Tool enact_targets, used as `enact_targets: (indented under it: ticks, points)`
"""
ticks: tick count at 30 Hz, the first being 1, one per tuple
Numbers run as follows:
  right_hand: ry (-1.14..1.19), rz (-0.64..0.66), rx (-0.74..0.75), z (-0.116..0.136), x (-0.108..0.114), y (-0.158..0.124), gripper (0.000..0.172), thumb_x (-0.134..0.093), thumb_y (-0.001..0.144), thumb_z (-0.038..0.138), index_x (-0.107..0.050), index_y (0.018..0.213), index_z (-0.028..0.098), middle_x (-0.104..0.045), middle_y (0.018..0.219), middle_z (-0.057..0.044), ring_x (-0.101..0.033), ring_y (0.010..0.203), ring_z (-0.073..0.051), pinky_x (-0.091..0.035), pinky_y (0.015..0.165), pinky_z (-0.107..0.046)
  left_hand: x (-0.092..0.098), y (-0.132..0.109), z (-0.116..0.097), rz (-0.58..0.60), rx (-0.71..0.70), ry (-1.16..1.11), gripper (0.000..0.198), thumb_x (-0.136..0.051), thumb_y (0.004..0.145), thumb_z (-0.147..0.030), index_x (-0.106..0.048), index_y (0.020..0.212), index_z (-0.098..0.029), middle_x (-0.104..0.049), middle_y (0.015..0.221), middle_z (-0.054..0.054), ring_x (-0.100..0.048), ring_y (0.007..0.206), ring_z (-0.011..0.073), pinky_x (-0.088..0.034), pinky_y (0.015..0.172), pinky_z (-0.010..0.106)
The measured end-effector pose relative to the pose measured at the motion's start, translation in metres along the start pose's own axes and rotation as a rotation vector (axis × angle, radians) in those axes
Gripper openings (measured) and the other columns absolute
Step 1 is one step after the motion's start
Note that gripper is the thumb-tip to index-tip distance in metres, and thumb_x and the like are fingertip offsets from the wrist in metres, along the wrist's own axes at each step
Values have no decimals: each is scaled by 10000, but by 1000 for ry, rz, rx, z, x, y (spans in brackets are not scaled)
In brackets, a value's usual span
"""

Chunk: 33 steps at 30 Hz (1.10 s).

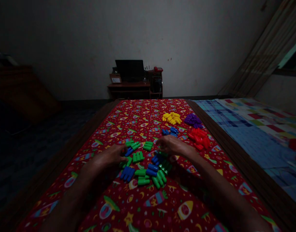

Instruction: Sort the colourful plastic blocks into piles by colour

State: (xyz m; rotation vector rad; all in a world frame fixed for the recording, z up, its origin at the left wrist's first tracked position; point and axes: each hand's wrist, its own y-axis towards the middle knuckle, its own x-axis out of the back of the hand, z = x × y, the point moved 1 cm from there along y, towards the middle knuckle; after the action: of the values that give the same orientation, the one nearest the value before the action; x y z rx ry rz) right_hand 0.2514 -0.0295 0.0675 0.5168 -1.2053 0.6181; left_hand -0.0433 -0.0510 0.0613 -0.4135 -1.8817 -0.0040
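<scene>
Green pieces (138, 157) and blue pieces (127, 174) lie mixed in a loose group on the red patterned cloth (102, 206). At the left side of this group is my left hand (113, 155), fingers bent beside a blue piece (129, 151) and green ones; whether it grips any is unclear. My right hand (167, 145) is over the group's right side, fingers curled down, fingertips dark and hard to make out. Just beyond it sit more blue pieces (173, 130). Separate piles of yellow (172, 118), purple (193, 120) and red pieces (200, 138) lie farther right.
Against the far wall stands a small desk (129, 85) with a dark monitor (130, 70) and a cardboard box (115, 78). A bed-like surface with a blue checked cloth (235, 129) adjoins on the right. Dark wooden furniture (22, 93) stands at the left.
</scene>
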Motion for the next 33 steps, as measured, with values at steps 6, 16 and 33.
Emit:
enact_targets:
  ticks: [6,16,33]
  points:
    - [-67,117,123,36,-14,-3,186,-617,816,172,-717,974,168,-700,936,-95,-615,855,-184,-390,679,-246,-20,14,3,-141,19,90,275,-556,797,-437,-593,952,-213,-694,899,62,-650,808,232,-445,653,275]
    - [281,-174,-186,-37,-1,8,374,-563,881,414,-714,1075,133,-718,959,-81,-646,875,-205,-449,730,-258,-16,20,-14,-288,62,59,376,-415,879,-460,-683,949,-205,-720,863,77,-654,799,228,-419,671,277]
    - [363,-245,129,15,-12,9,302,-514,924,343,-673,1105,161,-720,878,-58,-617,711,-139,-399,626,-215,-28,22,-55,-269,-134,-325,332,-545,762,-443,-686,918,-186,-717,807,26,-649,717,187,-477,637,256]
